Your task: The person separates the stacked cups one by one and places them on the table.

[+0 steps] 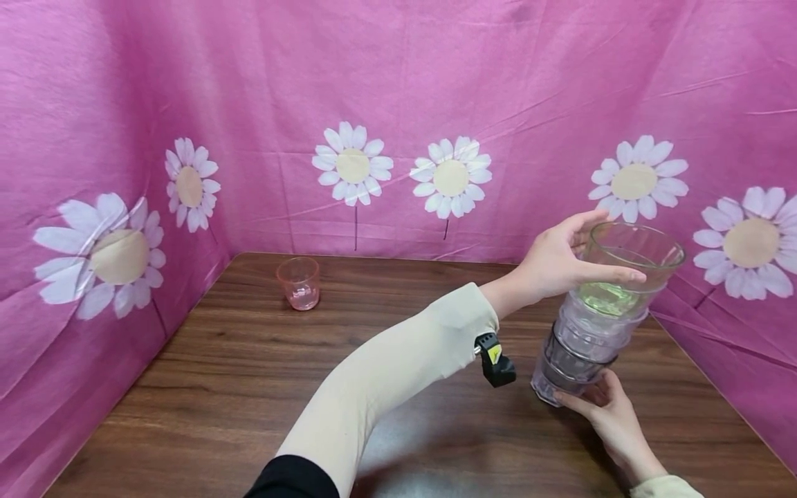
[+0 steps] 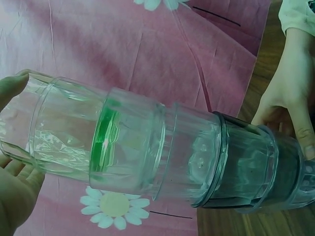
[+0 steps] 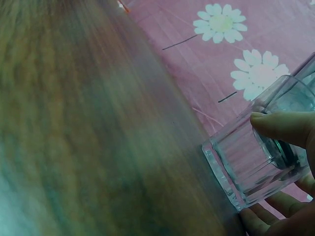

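Note:
At the right of the head view a tall stack of nested clear plastic cups leans to the right. Its top cup (image 1: pixel 635 259) is greenish, with a lilac-tinted cup (image 1: pixel 600 325) and a grey cup (image 1: pixel 569 363) lower down. My left hand (image 1: pixel 563 259) holds the top cup near its rim, thumb on the near side and fingers behind. Around the clear bottom cup (image 3: pixel 246 169) my right hand (image 1: pixel 613 418) curls its thumb and fingers. The base of that cup is right at the tabletop in the right wrist view.
A pink see-through cup (image 1: pixel 300 285) stands upright at the back left of the brown wooden table (image 1: pixel 249 387). Pink cloth (image 1: pixel 398 83) printed with white daisies hangs behind the table and along both sides. My left forearm (image 1: pixel 398 366) reaches across the table's middle.

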The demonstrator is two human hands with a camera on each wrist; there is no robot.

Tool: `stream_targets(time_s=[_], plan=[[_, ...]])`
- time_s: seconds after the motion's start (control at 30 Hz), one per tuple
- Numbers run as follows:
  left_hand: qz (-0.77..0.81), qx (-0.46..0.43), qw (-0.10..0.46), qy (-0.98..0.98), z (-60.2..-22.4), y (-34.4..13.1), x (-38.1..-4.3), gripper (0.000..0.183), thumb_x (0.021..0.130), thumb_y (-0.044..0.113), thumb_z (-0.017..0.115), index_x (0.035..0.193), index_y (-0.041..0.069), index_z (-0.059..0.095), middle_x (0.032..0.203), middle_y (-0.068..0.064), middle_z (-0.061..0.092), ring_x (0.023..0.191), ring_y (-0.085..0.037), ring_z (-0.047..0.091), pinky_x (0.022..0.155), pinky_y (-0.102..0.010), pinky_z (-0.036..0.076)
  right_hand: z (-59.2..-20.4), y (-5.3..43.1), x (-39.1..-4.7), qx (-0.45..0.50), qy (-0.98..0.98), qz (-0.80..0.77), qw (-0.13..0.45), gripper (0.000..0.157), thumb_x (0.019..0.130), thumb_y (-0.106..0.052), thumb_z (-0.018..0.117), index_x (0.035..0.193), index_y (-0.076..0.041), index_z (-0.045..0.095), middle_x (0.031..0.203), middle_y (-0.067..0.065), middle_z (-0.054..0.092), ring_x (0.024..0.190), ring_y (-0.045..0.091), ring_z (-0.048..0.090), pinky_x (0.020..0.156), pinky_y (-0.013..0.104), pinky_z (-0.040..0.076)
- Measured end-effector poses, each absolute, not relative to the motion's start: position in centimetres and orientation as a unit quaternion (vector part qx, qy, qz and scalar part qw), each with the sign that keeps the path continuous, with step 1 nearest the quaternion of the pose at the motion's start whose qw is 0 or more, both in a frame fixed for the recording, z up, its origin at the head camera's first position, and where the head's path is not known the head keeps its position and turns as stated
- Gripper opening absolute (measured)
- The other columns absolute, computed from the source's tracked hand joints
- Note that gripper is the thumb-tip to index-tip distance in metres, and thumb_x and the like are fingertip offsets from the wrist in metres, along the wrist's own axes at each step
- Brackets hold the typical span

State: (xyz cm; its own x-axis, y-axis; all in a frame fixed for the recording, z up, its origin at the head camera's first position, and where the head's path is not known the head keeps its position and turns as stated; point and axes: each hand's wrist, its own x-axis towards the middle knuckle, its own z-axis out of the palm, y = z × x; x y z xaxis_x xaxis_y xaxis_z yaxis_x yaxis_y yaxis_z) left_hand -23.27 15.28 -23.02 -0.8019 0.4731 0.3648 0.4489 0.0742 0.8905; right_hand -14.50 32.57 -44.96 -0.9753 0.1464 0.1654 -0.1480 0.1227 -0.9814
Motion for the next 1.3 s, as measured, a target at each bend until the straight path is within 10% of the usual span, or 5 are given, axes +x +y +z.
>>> stream_targets(time_s=[1.3], plan=[[0.598, 0.332, -0.095, 0.723, -22.30, 14.63, -23.36, 0.084, 0.070, 0.021, 0.093, 0.144, 0.024, 0.053, 0.133, 0.022, 0.055, 0.116, 0.013, 0.044, 0.093, -0.007, 0.039, -44.91, 32.56, -14.33, -0.002, -0.754, 0.647, 0.116, 0.057, 0.081, 0.011, 0.074, 0.119, -0.021, 0.045, 0.106, -0.020, 0.061, 0.094, -0.004, 0.060, 0.071, 0.014, 0.051]])
